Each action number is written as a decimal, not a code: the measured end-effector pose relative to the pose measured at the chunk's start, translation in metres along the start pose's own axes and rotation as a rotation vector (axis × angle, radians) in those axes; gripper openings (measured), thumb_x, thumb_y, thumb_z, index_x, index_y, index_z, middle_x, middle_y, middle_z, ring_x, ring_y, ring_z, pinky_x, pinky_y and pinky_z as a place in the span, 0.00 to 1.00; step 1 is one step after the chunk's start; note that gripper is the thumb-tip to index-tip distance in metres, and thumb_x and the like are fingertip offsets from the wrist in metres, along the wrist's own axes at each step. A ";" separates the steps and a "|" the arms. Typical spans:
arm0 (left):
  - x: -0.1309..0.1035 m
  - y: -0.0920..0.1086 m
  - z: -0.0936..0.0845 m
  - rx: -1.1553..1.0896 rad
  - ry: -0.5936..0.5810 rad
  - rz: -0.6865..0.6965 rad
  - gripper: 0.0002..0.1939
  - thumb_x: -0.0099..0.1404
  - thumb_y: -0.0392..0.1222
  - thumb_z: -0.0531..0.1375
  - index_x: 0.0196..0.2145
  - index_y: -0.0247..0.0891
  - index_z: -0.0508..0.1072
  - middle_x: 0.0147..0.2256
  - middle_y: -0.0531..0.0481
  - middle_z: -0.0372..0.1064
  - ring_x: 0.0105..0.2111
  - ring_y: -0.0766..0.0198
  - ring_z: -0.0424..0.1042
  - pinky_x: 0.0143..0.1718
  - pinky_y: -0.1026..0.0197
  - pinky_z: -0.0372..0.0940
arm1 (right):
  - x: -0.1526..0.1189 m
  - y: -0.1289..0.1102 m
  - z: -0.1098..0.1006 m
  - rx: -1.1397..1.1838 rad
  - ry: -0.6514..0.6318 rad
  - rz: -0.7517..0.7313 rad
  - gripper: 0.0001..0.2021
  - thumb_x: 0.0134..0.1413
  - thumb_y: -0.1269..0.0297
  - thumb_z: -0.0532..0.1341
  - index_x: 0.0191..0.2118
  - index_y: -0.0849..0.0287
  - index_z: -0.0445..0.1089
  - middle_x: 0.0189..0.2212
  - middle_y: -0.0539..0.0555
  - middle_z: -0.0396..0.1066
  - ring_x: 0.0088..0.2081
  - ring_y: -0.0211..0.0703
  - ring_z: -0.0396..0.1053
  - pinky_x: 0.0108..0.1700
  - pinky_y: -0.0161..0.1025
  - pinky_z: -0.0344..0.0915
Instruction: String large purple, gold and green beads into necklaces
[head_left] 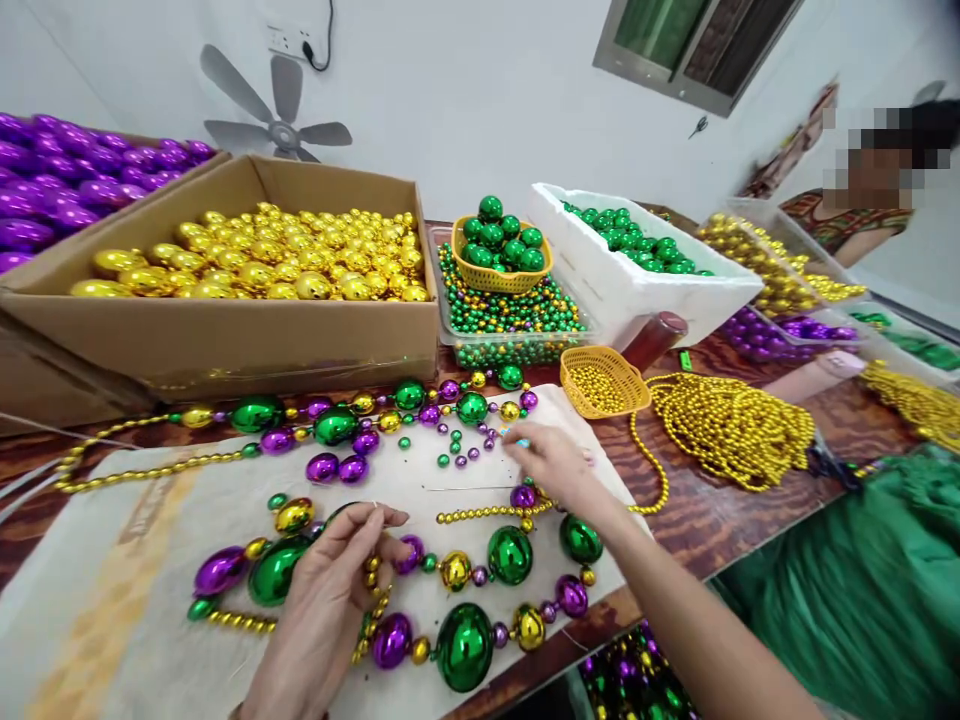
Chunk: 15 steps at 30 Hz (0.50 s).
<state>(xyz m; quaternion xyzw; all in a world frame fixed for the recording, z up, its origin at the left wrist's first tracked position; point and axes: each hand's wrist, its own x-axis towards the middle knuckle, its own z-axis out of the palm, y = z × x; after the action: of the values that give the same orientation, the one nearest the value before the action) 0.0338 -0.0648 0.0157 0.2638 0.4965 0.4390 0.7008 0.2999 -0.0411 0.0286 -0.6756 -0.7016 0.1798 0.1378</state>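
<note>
My left hand (337, 575) is closed in a pinch above the white cloth (157, 600); what sits between its fingertips is too small to make out. A short gold bead strand (381, 605) hangs beneath its palm. My right hand (559, 465) has its fingers drawn together beside loose small green and purple beads (455, 440), and its fingertips are partly hidden. A needle-like thin rod (469, 489) lies between the hands. Around them curves a necklace of large green (465, 648), purple (392, 640) and gold beads. Another finished-looking bead necklace (335, 425) lies farther back.
Behind stand a cardboard box (225, 335) of gold beads, a clear bin (517, 350) of small beads, and a white foam box (637, 295). A yellow basket (641, 395) and piled gold bead strands (731, 430) lie right. Another person (862, 225) sits at far right.
</note>
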 end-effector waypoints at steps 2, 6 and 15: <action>-0.002 0.002 -0.001 -0.004 0.012 -0.001 0.13 0.56 0.44 0.68 0.37 0.39 0.72 0.37 0.50 0.72 0.30 0.68 0.70 0.26 0.69 0.64 | 0.000 0.046 -0.017 -0.096 -0.006 0.071 0.09 0.58 0.67 0.55 0.38 0.59 0.73 0.39 0.58 0.74 0.40 0.47 0.69 0.39 0.38 0.60; -0.008 0.002 -0.001 -0.064 -0.032 -0.008 0.11 0.58 0.44 0.66 0.35 0.37 0.72 0.31 0.50 0.70 0.28 0.69 0.69 0.26 0.69 0.63 | -0.005 0.109 -0.022 -0.151 -0.092 0.034 0.05 0.51 0.67 0.61 0.34 0.61 0.72 0.34 0.59 0.72 0.38 0.49 0.68 0.41 0.40 0.60; -0.009 -0.007 -0.009 -0.112 -0.013 -0.016 0.08 0.59 0.42 0.65 0.34 0.36 0.72 0.30 0.51 0.70 0.27 0.71 0.68 0.26 0.69 0.62 | -0.010 0.137 -0.007 -0.107 -0.095 -0.056 0.10 0.60 0.61 0.53 0.35 0.57 0.68 0.32 0.57 0.71 0.34 0.47 0.68 0.38 0.41 0.62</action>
<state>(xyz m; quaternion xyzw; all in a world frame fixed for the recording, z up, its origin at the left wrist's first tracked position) 0.0266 -0.0765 0.0111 0.2231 0.4684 0.4590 0.7212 0.4259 -0.0473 -0.0248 -0.6529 -0.7345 0.1699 0.0731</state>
